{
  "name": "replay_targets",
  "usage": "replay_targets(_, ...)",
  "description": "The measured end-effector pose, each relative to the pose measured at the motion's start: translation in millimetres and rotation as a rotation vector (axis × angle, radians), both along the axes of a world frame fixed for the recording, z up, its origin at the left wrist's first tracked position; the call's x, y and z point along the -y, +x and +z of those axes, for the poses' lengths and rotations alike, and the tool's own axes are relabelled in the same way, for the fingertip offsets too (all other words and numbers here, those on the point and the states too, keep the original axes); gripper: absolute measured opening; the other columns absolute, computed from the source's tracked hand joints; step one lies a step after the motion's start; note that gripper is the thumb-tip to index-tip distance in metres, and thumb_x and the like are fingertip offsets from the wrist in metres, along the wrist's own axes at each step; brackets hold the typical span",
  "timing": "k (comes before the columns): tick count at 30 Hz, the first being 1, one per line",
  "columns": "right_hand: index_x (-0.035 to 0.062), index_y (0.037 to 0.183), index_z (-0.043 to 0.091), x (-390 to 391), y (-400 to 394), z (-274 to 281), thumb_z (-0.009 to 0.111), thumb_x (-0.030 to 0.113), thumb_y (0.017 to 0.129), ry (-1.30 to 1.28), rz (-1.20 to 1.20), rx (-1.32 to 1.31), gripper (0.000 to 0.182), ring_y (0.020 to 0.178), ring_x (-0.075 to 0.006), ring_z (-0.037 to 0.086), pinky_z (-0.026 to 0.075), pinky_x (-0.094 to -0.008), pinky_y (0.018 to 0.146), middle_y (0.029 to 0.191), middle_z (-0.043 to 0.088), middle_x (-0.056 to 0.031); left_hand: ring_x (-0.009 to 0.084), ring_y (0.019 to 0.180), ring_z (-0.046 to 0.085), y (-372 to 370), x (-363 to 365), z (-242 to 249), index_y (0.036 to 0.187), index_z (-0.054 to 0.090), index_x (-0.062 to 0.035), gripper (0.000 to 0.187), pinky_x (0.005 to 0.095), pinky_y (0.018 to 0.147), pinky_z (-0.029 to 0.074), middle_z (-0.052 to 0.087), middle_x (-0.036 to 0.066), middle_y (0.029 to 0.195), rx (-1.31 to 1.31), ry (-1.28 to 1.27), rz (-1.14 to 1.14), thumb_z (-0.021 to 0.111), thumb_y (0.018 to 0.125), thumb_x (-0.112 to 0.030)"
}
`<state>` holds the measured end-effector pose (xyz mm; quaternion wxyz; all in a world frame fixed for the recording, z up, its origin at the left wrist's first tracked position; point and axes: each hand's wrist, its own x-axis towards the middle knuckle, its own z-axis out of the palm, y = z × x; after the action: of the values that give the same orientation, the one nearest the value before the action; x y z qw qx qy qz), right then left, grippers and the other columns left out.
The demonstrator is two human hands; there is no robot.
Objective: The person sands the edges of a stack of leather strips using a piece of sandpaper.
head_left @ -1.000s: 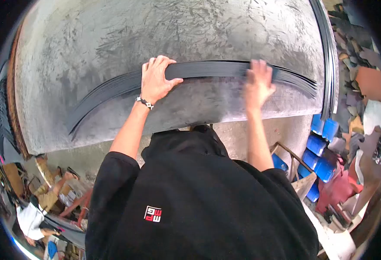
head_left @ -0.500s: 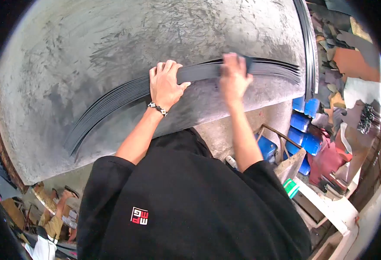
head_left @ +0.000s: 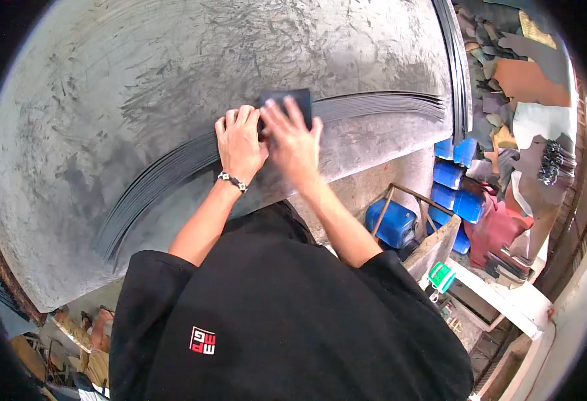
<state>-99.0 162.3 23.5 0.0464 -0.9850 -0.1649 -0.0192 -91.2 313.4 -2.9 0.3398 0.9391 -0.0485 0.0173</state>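
Observation:
A curved bundle of thin dark strips (head_left: 166, 167) lies side by side across a grey, smudged tabletop (head_left: 193, 60). My left hand (head_left: 242, 144), with a beaded bracelet at the wrist, bends its fingers over the bundle's middle and holds it down. Close beside it, my right hand (head_left: 292, 144) presses a flat black square pad (head_left: 300, 107) onto the strips, its fingers on top and somewhat blurred. Right of the hands, the strips (head_left: 387, 105) fan out slightly toward their ends.
More long dark strips (head_left: 455, 73) hang over the table's right edge. Beyond lie leather scraps (head_left: 530, 80), blue containers (head_left: 392, 222) and a green-and-white roll (head_left: 442, 277). Another person's leg (head_left: 99, 331) shows at lower left.
My right hand has slid the black pad left along the strips, from near their right end to beside my left hand. My left hand stays on the bundle. The view has shifted slightly.

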Motion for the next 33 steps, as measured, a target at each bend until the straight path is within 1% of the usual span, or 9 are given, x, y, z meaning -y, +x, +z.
replay_targets(4,0.0313,0.142,0.070,72,33,5,0.072,0.024,0.100,-0.107,-0.140,0.103,0.043,0.148,-0.0256,0.053,0.041,-0.0604,0.106,0.157,0.063,0.0050,0.0290,0.123,0.058,-1,-1,9,0.124,0.072,-0.0123,0.062,0.0474,0.108,0.042,0.066,0.002,0.126,-0.008,-0.072,0.011,0.095,0.071,-0.033)
replay_targets(7,0.0259,0.143,0.068,140,62,-3,0.067,0.026,0.103,-0.237,-0.397,0.235,0.040,0.146,-0.0291,0.054,0.038,-0.0657,0.106,0.150,0.067,0.0015,0.0288,0.124,0.057,-1,-1,10,0.125,0.072,-0.0116,0.062,0.0476,0.109,0.041,0.066,0.003,0.127,-0.027,-0.063,0.017,0.095,0.072,-0.034)
replay_targets(11,0.0294,0.154,0.058,44,15,-13,0.073,0.024,0.099,-0.039,-0.153,0.094,0.057,0.157,-0.0303,0.042,0.033,-0.0733,0.111,0.164,0.054,0.0018,0.0287,0.124,0.057,-3,2,5,0.125,0.072,-0.0110,0.062,0.0474,0.109,0.041,0.066,0.003,0.128,-0.009,-0.045,0.017,0.094,0.072,-0.034)
replay_targets(15,0.0288,0.146,0.066,34,6,-7,0.076,0.022,0.093,-0.058,-0.033,0.071,0.054,0.155,-0.0260,0.045,0.037,-0.0668,0.110,0.162,0.056,0.0063,0.0285,0.124,0.057,0,1,0,0.125,0.071,-0.0120,0.062,0.0468,0.108,0.041,0.066,0.003,0.128,0.005,-0.047,0.017,0.094,0.072,-0.035)
replay_targets(17,0.0262,0.144,0.068,94,33,-6,0.072,0.022,0.097,-0.179,-0.164,0.210,0.047,0.148,-0.0250,0.052,0.041,-0.0612,0.103,0.158,0.061,0.0051,0.0284,0.124,0.057,0,-2,8,0.125,0.071,-0.0123,0.062,0.0467,0.108,0.041,0.066,0.002,0.128,-0.022,-0.080,0.008,0.094,0.072,-0.035)
replay_targets(21,0.0259,0.152,0.063,132,52,-13,0.064,0.028,0.105,-0.225,-0.485,0.123,0.047,0.157,-0.0252,0.043,0.035,-0.0707,0.111,0.164,0.056,0.0018,0.0278,0.124,0.057,-1,0,8,0.126,0.070,-0.0129,0.064,0.0463,0.108,0.041,0.065,0.002,0.128,-0.032,-0.061,0.014,0.095,0.071,-0.035)
replay_targets(25,0.0298,0.154,0.062,0,-13,-9,0.072,0.023,0.098,0.005,-0.012,-0.007,0.058,0.158,-0.0230,0.043,0.034,-0.0672,0.114,0.168,0.051,0.0049,0.0284,0.125,0.056,-2,1,4,0.127,0.069,-0.0114,0.065,0.0461,0.109,0.041,0.064,0.004,0.130,-0.027,-0.050,0.006,0.095,0.072,-0.035)
replay_targets(30,0.0301,0.146,0.068,106,30,7,0.070,0.014,0.096,-0.158,-0.206,0.139,0.052,0.148,-0.0226,0.053,0.041,-0.0578,0.108,0.158,0.062,0.0048,0.0287,0.126,0.056,-5,-24,11,0.138,0.067,-0.0097,0.076,0.0453,0.110,0.042,0.063,0.007,0.131,-0.044,-0.012,-0.058,0.094,0.073,-0.038)
replay_targets(33,0.0269,0.152,0.064,188,45,-7,0.067,0.022,0.103,-0.253,-0.435,0.140,0.049,0.152,-0.0246,0.049,0.034,-0.0674,0.116,0.163,0.058,0.0069,0.0284,0.125,0.057,-11,-74,37,0.143,0.067,-0.0104,0.083,0.0456,0.111,0.042,0.063,0.006,0.128,-0.151,0.176,-0.095,0.096,0.071,-0.041)
